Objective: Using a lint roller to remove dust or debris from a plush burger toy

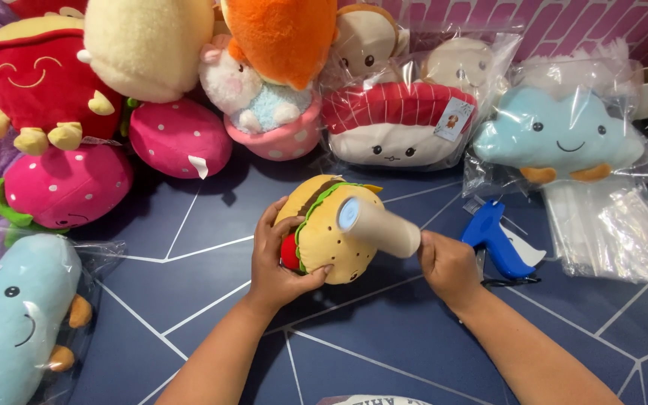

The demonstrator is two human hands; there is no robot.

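Observation:
My left hand [277,262] grips a burger-shaped plush toy [333,238] from its left side, holding it just above the dark blue floor [384,337]. My right hand [448,262] holds the handle end of a cream-coloured lint roller [380,223], whose round pale-blue end faces me and rests against the top of the burger plush. Right of my right hand, a blue tagging gun [495,240] lies on the floor.
Plush toys crowd the back: pink strawberries [178,137], a red smiling one [35,79], an orange one [283,37], a bagged sushi plush [395,124], a bagged blue cloud [556,135]. Another bagged blue cloud [13,315] lies at left. Clear plastic bags [601,225] lie at right.

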